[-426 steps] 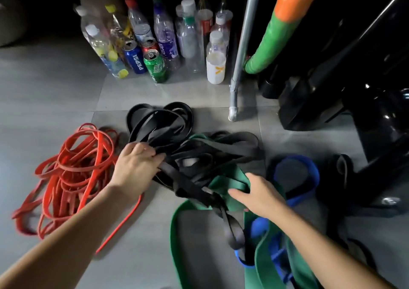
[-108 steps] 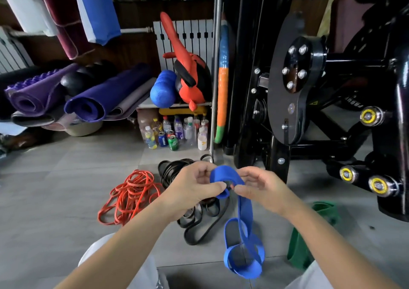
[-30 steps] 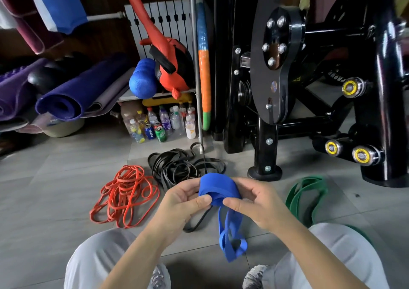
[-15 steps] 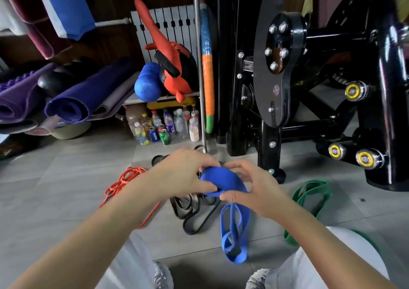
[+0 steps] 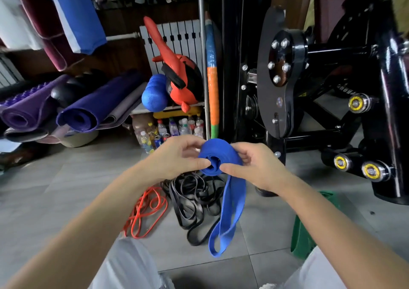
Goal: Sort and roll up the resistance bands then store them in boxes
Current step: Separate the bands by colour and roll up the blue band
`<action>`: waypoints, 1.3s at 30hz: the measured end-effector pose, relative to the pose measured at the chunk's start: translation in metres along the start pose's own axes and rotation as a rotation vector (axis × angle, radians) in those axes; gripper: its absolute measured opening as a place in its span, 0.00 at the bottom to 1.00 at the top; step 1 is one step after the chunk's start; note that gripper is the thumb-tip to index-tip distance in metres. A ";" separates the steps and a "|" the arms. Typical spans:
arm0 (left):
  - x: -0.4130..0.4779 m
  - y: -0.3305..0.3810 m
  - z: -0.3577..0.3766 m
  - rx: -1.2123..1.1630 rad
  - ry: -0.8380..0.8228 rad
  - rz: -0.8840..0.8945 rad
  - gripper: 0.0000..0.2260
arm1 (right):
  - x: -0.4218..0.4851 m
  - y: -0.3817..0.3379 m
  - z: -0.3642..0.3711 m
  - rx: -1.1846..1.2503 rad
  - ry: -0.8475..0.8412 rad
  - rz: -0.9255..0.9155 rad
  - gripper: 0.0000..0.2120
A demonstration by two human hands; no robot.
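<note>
The rolling step is judged to be in hand: the blue band [image 5: 218,158] is held in the air between both hands, above the floor [image 5: 66,189], with its upper part wound into a coil and a doubled tail hanging from the coil's underside down in front of the black bands [image 5: 194,191]. The left hand [image 5: 177,160] is closed on the coil's left side, its fingers curled over the top and its thumb pressed against the near face; the right hand [image 5: 254,167] is clamped on the right side, the band pinched between thumb and curled fingers. Both forearms are stretched forward and brought together at the coil, wrists roughly level. For the next move, the hanging tail would need to be fed up and wound on while the coil is kept tight, so that nothing springs loose. The orange bands [image 5: 148,209] and the green band [image 5: 303,233] are left unrolled on the floor, and no box is seen, so storing is judged to be some way off
</note>
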State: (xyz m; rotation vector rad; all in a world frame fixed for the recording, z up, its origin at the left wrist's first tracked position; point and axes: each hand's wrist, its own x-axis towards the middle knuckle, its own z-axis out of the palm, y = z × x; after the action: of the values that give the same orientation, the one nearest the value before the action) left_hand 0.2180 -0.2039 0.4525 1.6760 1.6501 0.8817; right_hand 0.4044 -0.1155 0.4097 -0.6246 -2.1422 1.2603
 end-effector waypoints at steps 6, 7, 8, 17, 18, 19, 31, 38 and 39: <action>0.014 0.045 -0.008 0.848 -0.152 -0.007 0.18 | 0.016 -0.019 0.006 -0.201 -0.110 -0.037 0.07; 0.015 0.049 -0.009 0.892 -0.173 -0.036 0.17 | 0.017 -0.020 0.007 -0.224 -0.125 -0.035 0.07; 0.015 0.051 -0.009 0.933 -0.194 -0.060 0.16 | 0.017 -0.020 0.007 -0.267 -0.144 -0.024 0.06; 0.009 0.039 -0.022 0.581 -0.111 0.060 0.11 | 0.005 -0.004 0.006 -0.133 -0.051 0.096 0.25; 0.007 0.035 -0.023 0.423 -0.088 0.053 0.09 | 0.003 -0.001 0.008 -0.127 -0.030 0.092 0.21; 0.006 0.031 -0.024 0.268 -0.062 0.048 0.08 | 0.001 0.001 0.009 -0.088 -0.006 0.086 0.17; -0.012 -0.010 0.007 0.267 0.060 0.021 0.16 | 0.005 -0.009 0.008 -0.478 -0.109 0.000 0.14; -0.002 0.009 0.009 0.644 -0.008 0.045 0.13 | -0.003 0.006 0.015 -0.107 -0.043 0.143 0.19; -0.003 0.006 0.008 0.506 0.002 0.026 0.12 | -0.007 0.011 0.013 0.033 -0.027 0.154 0.20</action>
State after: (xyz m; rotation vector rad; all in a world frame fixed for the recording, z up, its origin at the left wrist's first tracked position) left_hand 0.2278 -0.2070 0.4526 2.0251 1.9702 0.4959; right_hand 0.4019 -0.1231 0.3928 -0.7758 -2.1244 1.3892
